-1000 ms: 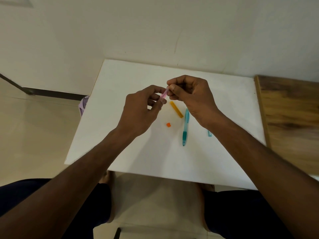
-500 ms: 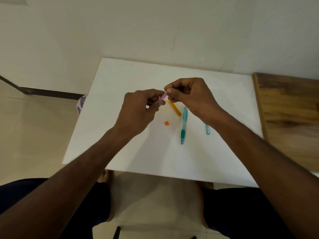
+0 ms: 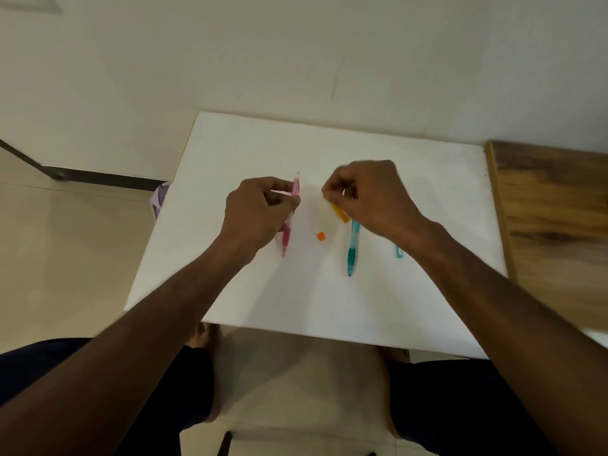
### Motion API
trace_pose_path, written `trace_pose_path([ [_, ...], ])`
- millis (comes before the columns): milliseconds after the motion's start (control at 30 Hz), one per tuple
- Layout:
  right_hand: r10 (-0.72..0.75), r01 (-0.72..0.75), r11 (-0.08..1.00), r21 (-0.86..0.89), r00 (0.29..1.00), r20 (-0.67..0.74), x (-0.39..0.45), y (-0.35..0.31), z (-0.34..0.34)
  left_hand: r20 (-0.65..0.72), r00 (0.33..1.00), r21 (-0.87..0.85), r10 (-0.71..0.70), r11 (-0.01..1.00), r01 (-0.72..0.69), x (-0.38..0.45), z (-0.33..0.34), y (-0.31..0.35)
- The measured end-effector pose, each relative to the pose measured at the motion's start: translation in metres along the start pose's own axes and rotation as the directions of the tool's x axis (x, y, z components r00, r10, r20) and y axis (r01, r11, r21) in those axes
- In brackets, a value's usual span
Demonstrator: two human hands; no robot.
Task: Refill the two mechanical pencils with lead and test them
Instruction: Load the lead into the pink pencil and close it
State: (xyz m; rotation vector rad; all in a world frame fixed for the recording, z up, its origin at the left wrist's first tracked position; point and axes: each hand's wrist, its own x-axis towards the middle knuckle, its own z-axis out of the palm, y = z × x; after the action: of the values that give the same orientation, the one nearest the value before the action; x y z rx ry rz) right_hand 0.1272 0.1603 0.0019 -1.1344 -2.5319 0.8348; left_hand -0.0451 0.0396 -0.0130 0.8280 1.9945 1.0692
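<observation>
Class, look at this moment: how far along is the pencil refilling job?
Done: the orange lead case lies uncapped, its small cap apart on the white table. In hand: the left hand grips the pink pencil; the right hand pinches at the case. Left: the teal pencil lies untouched, and no test marks show.

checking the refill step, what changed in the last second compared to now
The hands have come apart. The left hand keeps its grip on the pink pencil, now more upright. The right hand let go of the pencil's top and moved right, down to the orange lead case; whether it pinches anything is unclear. The teal pencil, small orange cap and teal piece lie unmoved on the white table.
</observation>
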Motion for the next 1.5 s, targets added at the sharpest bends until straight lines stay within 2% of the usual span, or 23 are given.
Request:
trace_pose_path([
  [67,-0.042,0.065,0.99,-0.124,0.983,0.177,-0.003,0.002,0.005,-0.02,0.999,0.019,-0.029,0.999,0.03,0.002,-0.001,-0.004],
  [133,-0.046,0.104,0.979,-0.173,0.95,0.31,-0.005,0.004,0.012,-0.024,0.999,0.043,-0.025,0.999,0.026,0.003,-0.001,-0.007],
  [200,-0.057,0.137,0.972,-0.189,0.924,0.379,-0.007,0.005,0.018,-0.025,1.0,0.086,-0.005,0.996,0.007,0.003,0.0,-0.009],
  [300,-0.079,0.174,0.964,-0.202,0.91,0.408,-0.008,0.006,0.023,-0.025,1.0,0.13,0.018,0.991,-0.015,0.002,0.002,-0.01],
  [633,-0.112,0.184,0.967,-0.174,0.927,0.358,-0.008,0.007,0.021,0.017,1.0,0.199,0.022,0.98,-0.025,0.0,0.003,-0.014],
  [733,-0.119,0.127,0.991,-0.033,0.976,0.18,-0.007,0.004,0.012,-0.002,0.998,0.263,0.057,0.963,-0.055,0.002,0.004,-0.013],
  [800,-0.107,0.105,0.993,0.058,0.994,0.027,-0.005,0.002,0.008,-0.044,0.985,0.344,0.167,0.928,-0.142,0.001,0.005,-0.01],
  [867,-0.125,0.13,0.987,0.095,0.99,-0.06,-0.005,-0.002,0.005,-0.024,0.975,0.297,0.222,0.932,-0.205,-0.001,0.006,-0.003],
  [933,-0.168,0.176,0.98,0.093,0.981,-0.095,-0.007,-0.006,0.006,0.063,0.979,0.171,0.195,0.964,-0.203,-0.003,0.007,0.003],
  [1000,-0.199,0.207,0.976,0.074,0.975,-0.101,-0.007,-0.008,0.006,0.092,0.978,0.114,0.187,0.974,-0.197,-0.004,0.009,0.006],
  [1167,-0.271,0.271,0.963,-0.01,0.96,-0.074,-0.006,-0.005,0.008,0.063,0.983,0.142,0.174,0.973,-0.182,-0.001,0.007,0.003],
  [1233,-0.225,0.223,0.974,-0.038,0.974,-0.042,-0.005,-0.002,0.01,0.035,0.982,0.149,0.183,0.971,-0.186,0.0,0.005,0.003],
  [1400,0.026,-0.033,0.972,-0.231,0.999,-0.034,0.001,0.018,0.012,-0.053,0.974,0.116,0.219,0.97,-0.211,-0.001,0.002,0.007],
  [1500,0.093,-0.098,0.955,-0.281,0.995,-0.029,0.002,0.021,0.017,-0.086,0.968,0.102,0.236,0.968,-0.227,-0.001,0.001,0.01],
])
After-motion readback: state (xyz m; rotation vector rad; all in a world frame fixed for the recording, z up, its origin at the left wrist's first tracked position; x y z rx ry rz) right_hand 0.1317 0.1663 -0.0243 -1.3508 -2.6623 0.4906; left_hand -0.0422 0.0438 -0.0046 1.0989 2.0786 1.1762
